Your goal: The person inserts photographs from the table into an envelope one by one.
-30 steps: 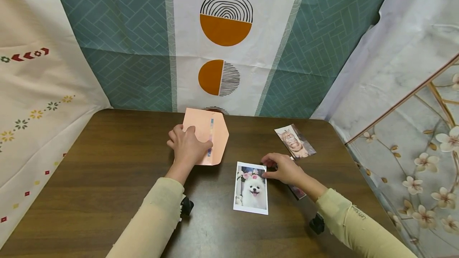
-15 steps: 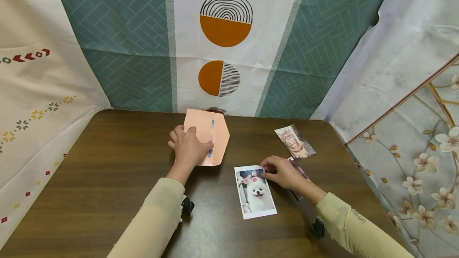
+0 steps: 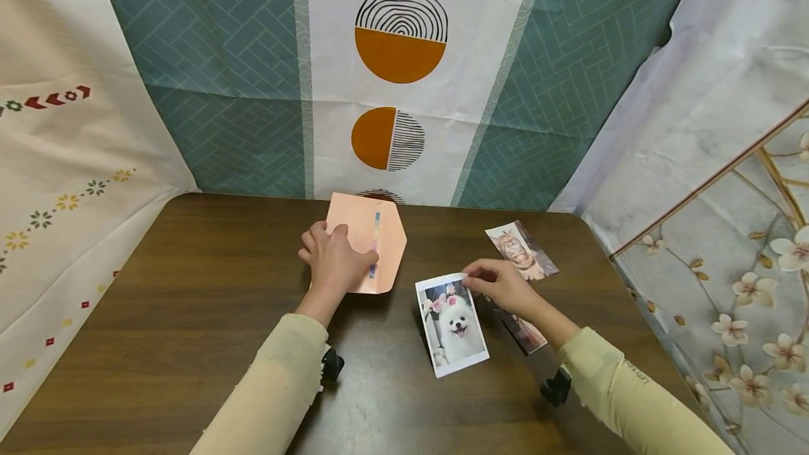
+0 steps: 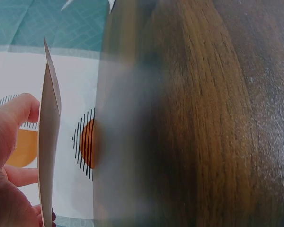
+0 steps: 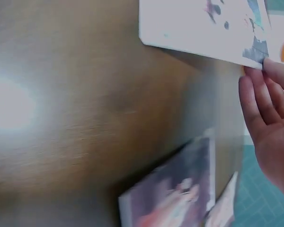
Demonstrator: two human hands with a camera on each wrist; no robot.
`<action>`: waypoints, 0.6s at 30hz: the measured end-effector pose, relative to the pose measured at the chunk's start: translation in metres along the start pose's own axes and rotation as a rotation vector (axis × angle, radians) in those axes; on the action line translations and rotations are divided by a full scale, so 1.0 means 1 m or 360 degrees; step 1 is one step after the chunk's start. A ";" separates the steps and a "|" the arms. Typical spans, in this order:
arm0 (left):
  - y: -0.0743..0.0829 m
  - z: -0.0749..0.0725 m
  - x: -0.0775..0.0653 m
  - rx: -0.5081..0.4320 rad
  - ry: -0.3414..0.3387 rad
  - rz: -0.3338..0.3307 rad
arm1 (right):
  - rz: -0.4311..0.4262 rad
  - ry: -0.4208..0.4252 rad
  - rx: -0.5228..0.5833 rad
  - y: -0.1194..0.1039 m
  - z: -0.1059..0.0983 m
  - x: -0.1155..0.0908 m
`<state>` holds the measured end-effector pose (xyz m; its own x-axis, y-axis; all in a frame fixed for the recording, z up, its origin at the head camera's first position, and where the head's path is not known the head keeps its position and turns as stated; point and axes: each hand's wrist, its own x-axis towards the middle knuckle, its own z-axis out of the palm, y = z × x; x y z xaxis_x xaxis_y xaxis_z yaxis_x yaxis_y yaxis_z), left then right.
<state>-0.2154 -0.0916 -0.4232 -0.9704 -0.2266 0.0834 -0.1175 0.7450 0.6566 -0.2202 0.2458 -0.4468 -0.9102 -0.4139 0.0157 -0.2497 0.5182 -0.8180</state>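
In the head view, my left hand [image 3: 331,258] grips a pink envelope [image 3: 390,234] at the back centre of the table. The left wrist view catches that envelope [image 4: 48,142] edge-on, with fingers [image 4: 26,109] against its face and fingertips showing past its lower edge. A photo print of a white dog wearing pink flowers [image 3: 455,332] is tilted up from the table. My right hand [image 3: 505,286] pinches its upper right corner between thumb and fingers. The right wrist view shows the same photo [image 5: 194,28] with the pinched corner at upper right.
A cat photo [image 3: 518,251] lies on the dark wooden table [image 3: 189,314] at the back right. Another dark photo [image 3: 526,334] lies partly under my right hand and forearm. Patterned cloths [image 3: 404,139] hang behind the table and along both sides.
The dog photo has turned and its top edge has come up off the table in my right hand, which has risen slightly. My left hand and the envelope have barely moved.
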 end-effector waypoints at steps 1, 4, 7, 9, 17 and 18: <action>0.000 0.000 0.000 0.0000 -0.0001 0.0000 | 0.0026 -0.0007 0.0065 -0.002 -0.003 0.003; 0.001 0.000 0.000 -0.0001 0.0000 0.0003 | 0.0083 0.0001 0.0213 -0.011 -0.013 0.012; 0.001 0.000 0.000 0.0002 -0.0001 0.0004 | 0.0115 0.0037 0.0285 -0.019 -0.019 0.023; 0.002 0.001 0.000 0.0001 -0.0002 0.0003 | 0.0127 0.0060 0.0344 -0.024 -0.022 0.031; 0.005 0.002 -0.001 -0.0019 -0.0001 0.0015 | 0.0136 0.0147 0.0409 -0.037 -0.020 0.066; 0.005 0.002 -0.001 -0.0022 -0.0002 0.0015 | 0.0138 0.0151 0.0403 -0.039 -0.019 0.070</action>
<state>-0.2153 -0.0864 -0.4210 -0.9717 -0.2188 0.0888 -0.1054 0.7384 0.6660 -0.2806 0.2108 -0.4028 -0.9545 -0.2978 -0.0168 -0.0896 0.3401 -0.9361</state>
